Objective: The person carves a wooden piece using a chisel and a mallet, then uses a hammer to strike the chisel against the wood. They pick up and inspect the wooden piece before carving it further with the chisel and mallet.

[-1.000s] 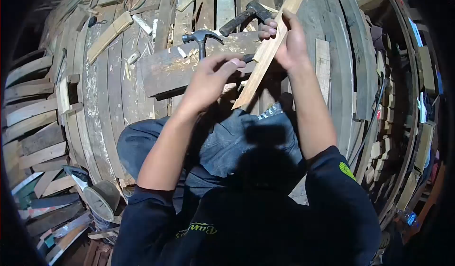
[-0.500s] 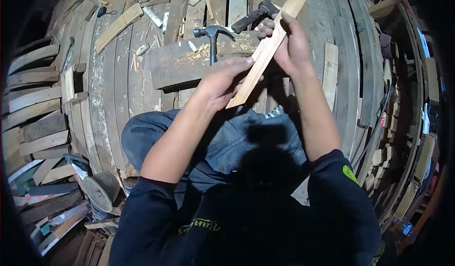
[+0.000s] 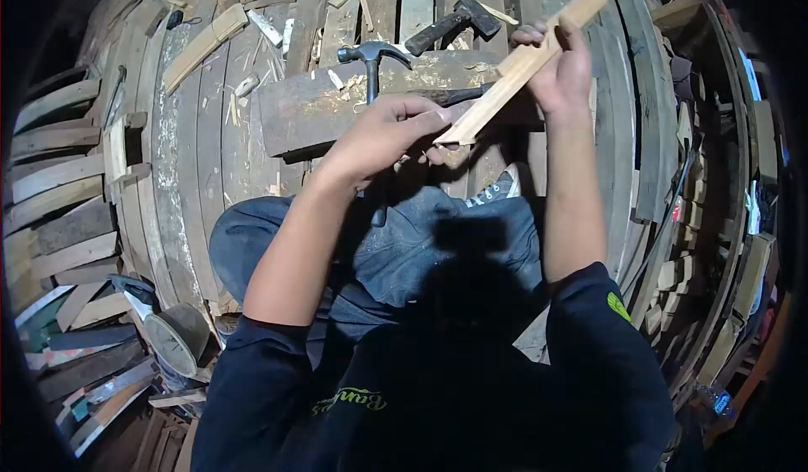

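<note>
A long pale wooden strip (image 3: 513, 76) slants up to the right above my lap, its lower end cut at an angle. My right hand (image 3: 562, 72) is closed around its upper half, fingers curled over the far side. At the lower end, my left hand (image 3: 400, 131) pinches with the thumb at the strip's edge and the fingers underneath, partly hidden. A stepped bit of pale wood shows along the strip's far edge. Beyond the hands, a claw hammer (image 3: 372, 64) rests against a thick plank (image 3: 295, 110), and a heavy dark-headed mallet (image 3: 459, 24) lies to its right.
Wood chips and shavings litter the plank floor (image 3: 172, 161). A wooden board (image 3: 202, 47) lies at the upper left. Stacked offcuts (image 3: 71, 169) line the left side, near a round metal container (image 3: 172, 337). Shelving with wood blocks (image 3: 673, 283) stands on the right.
Both hands have moved to the right with the wooden strip, which now leans further over. The mallet's head, partly covered before, now shows fully.
</note>
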`<state>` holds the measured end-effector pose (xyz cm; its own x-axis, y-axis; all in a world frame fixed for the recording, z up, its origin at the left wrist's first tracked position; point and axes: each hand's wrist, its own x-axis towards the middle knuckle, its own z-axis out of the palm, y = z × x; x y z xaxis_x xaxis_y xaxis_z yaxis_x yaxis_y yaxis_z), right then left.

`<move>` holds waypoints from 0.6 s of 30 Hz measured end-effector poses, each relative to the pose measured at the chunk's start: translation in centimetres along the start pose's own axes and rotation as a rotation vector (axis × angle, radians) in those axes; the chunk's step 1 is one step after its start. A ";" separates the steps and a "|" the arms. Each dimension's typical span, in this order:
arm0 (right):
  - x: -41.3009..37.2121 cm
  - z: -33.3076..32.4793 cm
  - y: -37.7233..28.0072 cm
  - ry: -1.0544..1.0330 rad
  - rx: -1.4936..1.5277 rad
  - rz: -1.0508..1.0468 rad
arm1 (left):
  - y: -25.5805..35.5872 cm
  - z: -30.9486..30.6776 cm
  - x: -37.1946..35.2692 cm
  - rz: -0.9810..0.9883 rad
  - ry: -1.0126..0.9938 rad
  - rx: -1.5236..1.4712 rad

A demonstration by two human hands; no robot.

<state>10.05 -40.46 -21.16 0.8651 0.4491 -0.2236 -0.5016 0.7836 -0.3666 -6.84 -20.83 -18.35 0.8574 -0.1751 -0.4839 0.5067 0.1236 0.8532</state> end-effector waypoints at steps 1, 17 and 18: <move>0.1 -0.3 -0.6 -0.010 0.023 -0.021 | 0.1 -0.2 0.0 0.031 -0.015 -0.039; 0.1 -1.5 -2.5 -0.137 0.144 -0.168 | -0.6 0.7 0.0 0.210 0.085 -0.035; 0.1 -1.9 -2.6 -0.158 0.144 -0.197 | -0.7 0.9 0.0 0.267 0.101 -0.002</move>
<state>11.43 -43.28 -21.91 0.9422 0.3349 -0.0134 -0.3271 0.9100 -0.2549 -7.29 -21.82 -18.76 0.9652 -0.0383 -0.2587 0.2615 0.1542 0.9528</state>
